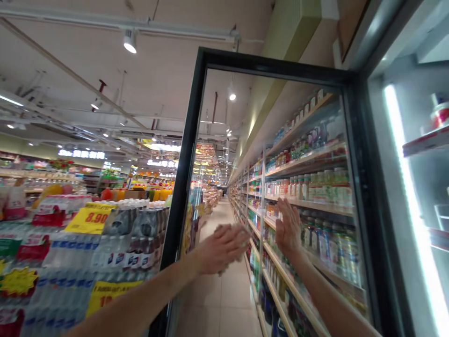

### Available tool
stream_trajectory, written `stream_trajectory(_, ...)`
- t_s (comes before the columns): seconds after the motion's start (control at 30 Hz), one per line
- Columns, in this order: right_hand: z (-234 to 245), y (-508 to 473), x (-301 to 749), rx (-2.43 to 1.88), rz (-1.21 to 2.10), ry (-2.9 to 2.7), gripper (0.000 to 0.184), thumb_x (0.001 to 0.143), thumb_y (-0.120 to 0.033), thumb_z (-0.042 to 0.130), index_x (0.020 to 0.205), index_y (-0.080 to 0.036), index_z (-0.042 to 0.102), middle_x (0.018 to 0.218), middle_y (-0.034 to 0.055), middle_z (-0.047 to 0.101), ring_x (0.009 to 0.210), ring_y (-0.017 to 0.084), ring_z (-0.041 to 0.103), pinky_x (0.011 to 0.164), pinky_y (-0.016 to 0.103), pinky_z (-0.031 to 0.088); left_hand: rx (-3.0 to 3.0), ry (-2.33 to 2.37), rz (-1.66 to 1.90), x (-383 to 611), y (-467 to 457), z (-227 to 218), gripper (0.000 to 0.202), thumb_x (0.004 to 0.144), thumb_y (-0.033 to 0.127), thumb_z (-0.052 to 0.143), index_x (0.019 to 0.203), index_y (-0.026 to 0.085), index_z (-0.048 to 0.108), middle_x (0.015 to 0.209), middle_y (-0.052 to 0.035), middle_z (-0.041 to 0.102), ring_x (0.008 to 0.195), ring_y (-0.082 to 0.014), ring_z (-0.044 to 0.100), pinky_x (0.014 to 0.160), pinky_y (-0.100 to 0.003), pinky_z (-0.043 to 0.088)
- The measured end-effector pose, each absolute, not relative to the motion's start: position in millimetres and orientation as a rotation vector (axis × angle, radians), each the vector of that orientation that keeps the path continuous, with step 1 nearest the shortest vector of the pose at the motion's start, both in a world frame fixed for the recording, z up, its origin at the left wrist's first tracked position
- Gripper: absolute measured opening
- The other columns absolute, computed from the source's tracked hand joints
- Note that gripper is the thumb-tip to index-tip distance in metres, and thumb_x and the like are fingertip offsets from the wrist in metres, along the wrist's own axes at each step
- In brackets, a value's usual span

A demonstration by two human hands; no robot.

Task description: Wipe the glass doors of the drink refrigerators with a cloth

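Note:
The black-framed glass door (199, 140) of a lit cooler stands swung out in front of me. My left hand (224, 248) is at the lower middle of its pane, fingers stretched to the right. A pale, crumpled-looking edge shows around those fingertips and under the palm; blur hides whether it is a cloth or a reflection. To the right, my right hand (288, 228) is raised, palm toward the glass and fingers upright, with nothing in it. Whether either hand touches the pane is not clear.
Through the pane show long shelves of bottles (326, 185) and a tiled aisle (220, 299). Packs of bottled drinks (119, 252) with yellow price signs (89, 217) are stacked at left. The cooler's inside, with a bright light strip (403, 154), lies at right.

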State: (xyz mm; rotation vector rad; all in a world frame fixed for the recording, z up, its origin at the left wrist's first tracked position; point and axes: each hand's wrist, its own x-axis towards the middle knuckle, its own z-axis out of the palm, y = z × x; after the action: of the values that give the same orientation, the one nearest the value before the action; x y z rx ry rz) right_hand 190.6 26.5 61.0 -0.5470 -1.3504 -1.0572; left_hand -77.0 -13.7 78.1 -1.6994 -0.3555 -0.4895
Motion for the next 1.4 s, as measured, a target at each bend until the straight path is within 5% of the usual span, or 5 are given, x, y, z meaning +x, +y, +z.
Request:
stream_trajectory(0.2,62,25,191,-0.544,-1.073,-1.327,0.049,0.089,-0.022,0.032,0.137,-0.022,0.033,0.131,0.0098,0.053,0.131,0.022,0.039,0.104,0.046,0.032,-1.457,-0.844,-0.982,-72,-15,95,0.046,0.091,0.03,0.038,0.136,0.019,0.037,0.145,-0.0098,0.035,0.139,-0.0269,0.019,0.109,-0.046,0.022)
stream_trajectory(0.4,61,24,190,-0.548,-1.061,-1.333,0.048,0.089,-0.022,0.033,0.137,-0.022,0.034,0.13,0.0099,0.053,0.13,0.022,0.039,0.105,0.047,0.031,-1.691,-0.238,-0.463,-57,-17,76,0.041,0.092,0.037,0.035,0.13,0.027,0.044,0.147,0.0025,0.032,0.138,-0.0203,0.021,0.111,-0.037,0.021)
stream_trajectory(0.93,63,22,192,-0.46,-0.737,-1.344,0.052,0.088,-0.034,0.033,0.138,-0.019,0.033,0.133,0.0124,0.047,0.123,0.026,0.043,0.099,0.052,0.038,-1.551,-0.808,-0.927,-24,-16,122,0.044,0.093,0.029,0.033,0.135,0.018,0.038,0.147,-0.0063,0.031,0.137,-0.0256,0.023,0.109,-0.044,0.022)
stream_trajectory(1.17,61,21,195,-0.45,-0.646,-1.383,0.053,0.088,-0.037,0.034,0.138,-0.02,0.032,0.136,0.0118,0.044,0.125,0.025,0.042,0.102,0.052,0.036,-1.876,-0.129,-0.237,-20,-14,47,0.045,0.087,0.04,0.042,0.128,0.023,0.047,0.147,0.0014,0.033,0.137,-0.0174,0.024,0.111,-0.032,0.023)
stream_trajectory(1.4,59,21,195,-0.442,-0.634,-1.367,0.053,0.088,-0.039,0.034,0.137,-0.019,0.032,0.135,0.0119,0.045,0.126,0.025,0.041,0.102,0.051,0.037,-1.556,-0.748,-0.854,-26,-16,116,0.046,0.091,0.028,0.036,0.136,0.016,0.038,0.147,-0.0082,0.032,0.137,-0.0264,0.023,0.109,-0.043,0.021)
